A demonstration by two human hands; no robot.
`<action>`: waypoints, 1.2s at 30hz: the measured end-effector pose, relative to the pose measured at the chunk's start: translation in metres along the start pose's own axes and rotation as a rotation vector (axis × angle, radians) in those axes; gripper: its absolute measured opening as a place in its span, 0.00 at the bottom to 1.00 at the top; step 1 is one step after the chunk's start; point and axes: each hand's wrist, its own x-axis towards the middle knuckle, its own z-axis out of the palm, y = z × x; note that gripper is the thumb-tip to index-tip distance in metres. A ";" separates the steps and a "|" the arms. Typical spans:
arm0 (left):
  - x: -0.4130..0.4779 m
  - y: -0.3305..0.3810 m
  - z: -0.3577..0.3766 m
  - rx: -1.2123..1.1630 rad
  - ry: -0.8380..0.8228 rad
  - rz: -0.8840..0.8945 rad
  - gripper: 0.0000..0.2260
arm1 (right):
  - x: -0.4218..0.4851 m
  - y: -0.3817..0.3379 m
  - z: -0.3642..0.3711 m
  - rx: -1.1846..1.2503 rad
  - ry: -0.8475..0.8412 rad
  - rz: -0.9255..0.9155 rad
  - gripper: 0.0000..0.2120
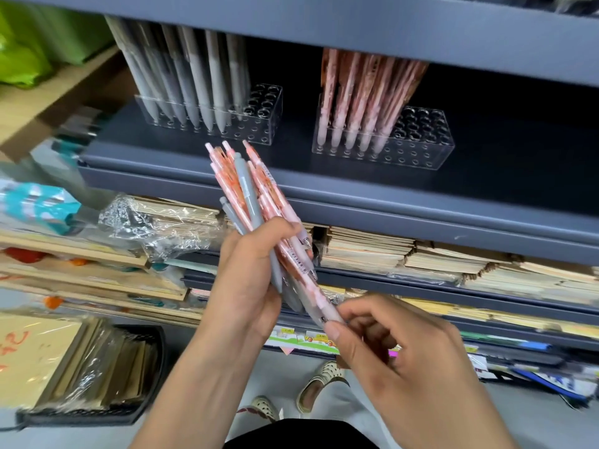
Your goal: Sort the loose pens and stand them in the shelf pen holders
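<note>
My left hand (249,280) grips a bundle of loose pens (251,192), several pink patterned ones mixed with grey ones, their tops pointing up toward the shelf. My right hand (398,348) pinches the lower tip of a pink pen (319,306) at the bottom of the bundle. On the dark shelf above, a clear pen holder (259,124) at the left holds several grey pens (194,79). A second clear holder (421,144) to the right holds several pink pens (359,92). Both holders have free holes on their right sides.
The grey shelf edge (389,202) runs just behind the bundle. Stacks of notebooks (366,251) fill the lower shelves, some in plastic wrap (155,222). A black basket of wrapped booklets (97,367) stands on the floor at the left. My feet (321,380) show below.
</note>
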 end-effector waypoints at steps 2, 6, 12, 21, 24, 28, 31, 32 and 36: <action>0.001 0.001 -0.001 -0.011 0.001 -0.016 0.07 | -0.004 0.002 -0.004 -0.035 0.001 -0.003 0.05; 0.007 0.009 -0.008 0.010 0.017 0.012 0.05 | -0.012 0.012 -0.021 0.026 -0.009 0.050 0.06; 0.005 0.001 -0.010 -0.009 -0.018 0.027 0.06 | 0.013 0.040 -0.040 0.472 0.148 0.205 0.05; 0.001 0.000 -0.006 0.039 -0.069 -0.010 0.17 | 0.116 0.062 -0.080 0.483 0.536 0.050 0.06; 0.000 0.000 -0.008 0.051 -0.040 -0.021 0.12 | 0.160 0.067 -0.088 0.495 0.588 -0.012 0.12; -0.002 -0.002 -0.010 0.051 -0.041 -0.019 0.03 | 0.203 0.076 -0.087 0.218 0.607 0.011 0.16; -0.005 -0.004 -0.012 0.060 -0.040 -0.001 0.04 | 0.220 0.074 -0.080 0.139 0.548 0.029 0.14; -0.007 -0.004 -0.013 0.069 -0.038 0.000 0.04 | 0.224 0.071 -0.078 0.071 0.511 0.008 0.11; -0.007 -0.005 -0.019 0.085 -0.039 -0.007 0.03 | 0.236 0.064 -0.078 -0.190 0.333 0.121 0.14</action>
